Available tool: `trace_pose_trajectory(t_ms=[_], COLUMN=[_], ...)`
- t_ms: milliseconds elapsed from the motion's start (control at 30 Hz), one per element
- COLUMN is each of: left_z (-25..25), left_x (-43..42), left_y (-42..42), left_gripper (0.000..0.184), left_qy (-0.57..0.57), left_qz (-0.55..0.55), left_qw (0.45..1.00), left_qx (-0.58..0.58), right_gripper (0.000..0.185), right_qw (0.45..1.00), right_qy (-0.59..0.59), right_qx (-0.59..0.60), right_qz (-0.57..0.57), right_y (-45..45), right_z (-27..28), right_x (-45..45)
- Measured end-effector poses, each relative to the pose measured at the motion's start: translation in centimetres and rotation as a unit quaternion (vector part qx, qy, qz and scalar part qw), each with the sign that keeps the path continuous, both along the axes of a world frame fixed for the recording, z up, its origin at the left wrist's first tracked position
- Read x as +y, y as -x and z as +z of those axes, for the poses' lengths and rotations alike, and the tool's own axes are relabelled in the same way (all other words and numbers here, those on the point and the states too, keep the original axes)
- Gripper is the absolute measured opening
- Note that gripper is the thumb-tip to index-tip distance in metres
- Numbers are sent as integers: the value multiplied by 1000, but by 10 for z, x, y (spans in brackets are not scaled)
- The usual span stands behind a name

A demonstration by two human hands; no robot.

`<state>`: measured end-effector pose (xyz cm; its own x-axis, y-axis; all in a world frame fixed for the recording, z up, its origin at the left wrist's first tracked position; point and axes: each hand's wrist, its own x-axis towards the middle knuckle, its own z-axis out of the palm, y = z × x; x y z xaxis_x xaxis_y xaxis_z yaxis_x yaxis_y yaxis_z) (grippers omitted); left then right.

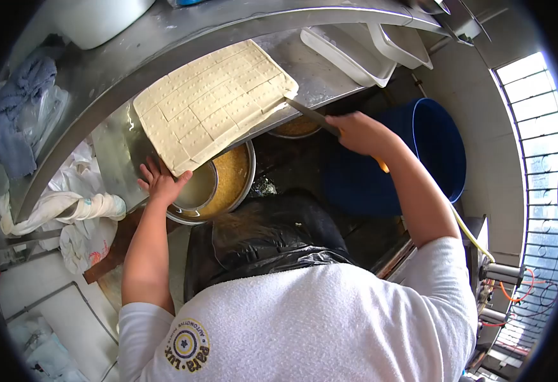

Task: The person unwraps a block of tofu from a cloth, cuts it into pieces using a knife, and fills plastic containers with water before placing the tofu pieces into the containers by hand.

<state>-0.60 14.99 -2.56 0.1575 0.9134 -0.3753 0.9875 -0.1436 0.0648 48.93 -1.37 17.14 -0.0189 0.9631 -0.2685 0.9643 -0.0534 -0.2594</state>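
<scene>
Nearest is the person's white shirt, with a black apron beyond it. The left hand is open, fingers spread, at the near left corner of a pale slab; the right hand is closed around a knife, its blade reaching the slab's right end. The slab, scored into rectangular blocks and dotted, lies on a steel counter. Below its near edge sits a metal bowl with yellowish contents. A blue barrel stands to the right; white trays lie farther along the counter.
</scene>
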Motion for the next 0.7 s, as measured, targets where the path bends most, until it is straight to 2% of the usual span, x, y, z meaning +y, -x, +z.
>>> trace_pose_trajectory(t_ms=[167,200,233,300,333,367,400,433,500,567,600,633,667,700], left_z=[-23,-10,-23,-65,-60,-48,-38,-34,-21,-12,-1,-3,-4,-6], left_x=[-11,-22,-33,-40,-44,-53,-60,-60,-59,-51,-45,-41,-36,-32], left_y=[8,4,10,32,27,18,15,17,4,-10,-22,-24,-27,-31], left_gripper=[122,113,102,92,92,89,87,90,97,104,105,105,106,106], left_qy=[-73,-77,-161,-237,-235,-55,126,227,286,280,271,273,274,280], left_qz=[0,-6,-15,20,16,238,435,493,519,483,493,491,509,524], left_qw=[997,995,980,951,952,882,696,568,438,419,397,396,360,324], left_qx=[-35,-70,-113,-197,-196,-402,-556,-619,-676,-716,-725,-726,-732,-736], right_gripper=[61,62,62,66,65,65,62,58,57,57,57,58,58,58], right_qw=[979,970,960,941,920,896,881,864,782,737,737,702,661,654], right_qy=[82,71,60,-29,-59,-87,-125,-164,-140,-107,-107,-71,-34,-37], right_qx=[76,96,115,56,37,20,-24,-66,-153,-224,-224,-246,-268,-271], right_qz=[-172,-212,-250,-332,-386,-435,-455,-471,-588,-629,-629,-664,-700,-706], right_y=[-5,1,8,30,46,65,84,99,122,134,148,159,168,178], right_z=[11,3,-13,-76,-109,-136,-153,-167,-197,-221,-230,-236,-244,-252], right_x=[-141,-176,-213,-305,-351,-394,-430,-460,-512,-577,-592,-605,-616,-625])
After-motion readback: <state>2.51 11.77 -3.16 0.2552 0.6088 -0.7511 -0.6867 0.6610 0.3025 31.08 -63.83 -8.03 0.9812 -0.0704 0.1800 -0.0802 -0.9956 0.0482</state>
